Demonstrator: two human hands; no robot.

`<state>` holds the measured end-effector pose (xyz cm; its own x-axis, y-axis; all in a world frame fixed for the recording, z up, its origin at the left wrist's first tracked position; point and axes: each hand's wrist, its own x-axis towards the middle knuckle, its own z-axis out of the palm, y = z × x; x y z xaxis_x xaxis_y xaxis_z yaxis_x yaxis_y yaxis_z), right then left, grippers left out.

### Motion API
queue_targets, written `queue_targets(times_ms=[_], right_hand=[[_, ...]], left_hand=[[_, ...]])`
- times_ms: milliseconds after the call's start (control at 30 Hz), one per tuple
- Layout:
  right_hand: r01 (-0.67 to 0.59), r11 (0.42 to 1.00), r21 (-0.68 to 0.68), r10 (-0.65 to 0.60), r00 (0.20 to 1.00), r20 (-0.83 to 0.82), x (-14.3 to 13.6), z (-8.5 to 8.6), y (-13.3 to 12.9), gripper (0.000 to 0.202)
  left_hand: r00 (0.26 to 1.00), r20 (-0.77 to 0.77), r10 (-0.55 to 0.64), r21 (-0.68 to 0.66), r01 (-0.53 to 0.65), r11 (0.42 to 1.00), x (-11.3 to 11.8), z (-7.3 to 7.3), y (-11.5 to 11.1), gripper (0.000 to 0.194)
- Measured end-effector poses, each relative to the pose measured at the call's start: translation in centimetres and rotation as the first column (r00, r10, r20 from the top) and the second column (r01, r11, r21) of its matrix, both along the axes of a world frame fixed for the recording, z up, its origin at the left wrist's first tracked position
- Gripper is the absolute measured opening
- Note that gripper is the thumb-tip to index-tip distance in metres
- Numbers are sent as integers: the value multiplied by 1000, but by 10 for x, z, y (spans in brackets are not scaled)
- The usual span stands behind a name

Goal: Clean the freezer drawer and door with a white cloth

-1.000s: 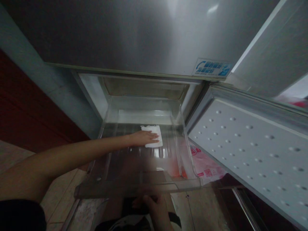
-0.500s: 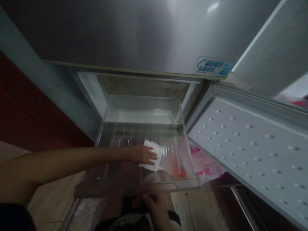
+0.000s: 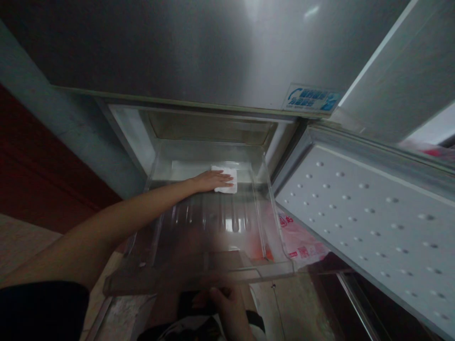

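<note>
A clear plastic freezer drawer [image 3: 199, 208] is pulled out of the fridge's lower compartment. Inside it, my left hand [image 3: 213, 181] lies over a folded white paper towel [image 3: 231, 184], pressing it on the drawer floor toward the back. The fingers are stretched across the towel, which shows past their tips. My right hand [image 3: 229, 303] is low in front of me at the drawer's front edge, with its fingers curled against that edge. Part of those fingers is dim and hard to make out.
The fridge's lower door [image 3: 355, 208] stands swung out at the right. Above is the closed steel upper door [image 3: 177, 52], with a blue-lettered sticker [image 3: 311, 99]. A pink-and-white plastic bag [image 3: 302, 241] lies beside the drawer. A dark red panel [image 3: 46, 161] is at the left.
My left hand has slid the paper towel from the drawer's front part toward its back. My right hand has stayed at the front edge.
</note>
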<state>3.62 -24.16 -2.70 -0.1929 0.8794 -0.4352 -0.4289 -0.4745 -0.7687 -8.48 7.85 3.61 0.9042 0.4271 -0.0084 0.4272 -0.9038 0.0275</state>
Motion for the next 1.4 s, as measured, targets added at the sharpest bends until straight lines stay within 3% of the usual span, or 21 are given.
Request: queue_targets(times_ms=[167, 267, 467, 667, 833, 1033, 1233, 1400], right_hand=[[13, 999, 49, -11, 1000, -29, 0, 6, 3, 38], [-16, 999, 36, 17, 1000, -17, 2, 11, 4, 38], [8, 1000, 27, -8, 1000, -1, 0, 4, 1, 41], [-6, 1000, -7, 7, 1000, 21, -2, -6, 0, 44], [31, 1000, 4, -31, 999, 27, -1, -5, 0, 45], [-85, 995, 48, 85, 996, 15, 4, 4, 2, 45], [-4, 1000, 8, 4, 1000, 19, 2, 6, 0, 47], [-71, 997, 21, 70, 997, 16, 2, 9, 2, 46]], left_hand=[[991, 53, 119, 8, -120, 993, 4, -8, 9, 56], [990, 63, 123, -9, -122, 992, 5, -12, 2, 53], [998, 9, -64, -94, 64, 993, 1, -16, -50, 50], [967, 14, -254, -159, 253, 954, -6, -31, -114, 41], [900, 85, -427, -143, 435, 889, -11, -37, -138, 37], [915, 77, -397, -174, 404, 898, -10, -29, -112, 42], [963, 35, -266, -117, 268, 956, -7, -12, -51, 56], [986, 24, -164, -45, 165, 985, -3, 3, -3, 48]])
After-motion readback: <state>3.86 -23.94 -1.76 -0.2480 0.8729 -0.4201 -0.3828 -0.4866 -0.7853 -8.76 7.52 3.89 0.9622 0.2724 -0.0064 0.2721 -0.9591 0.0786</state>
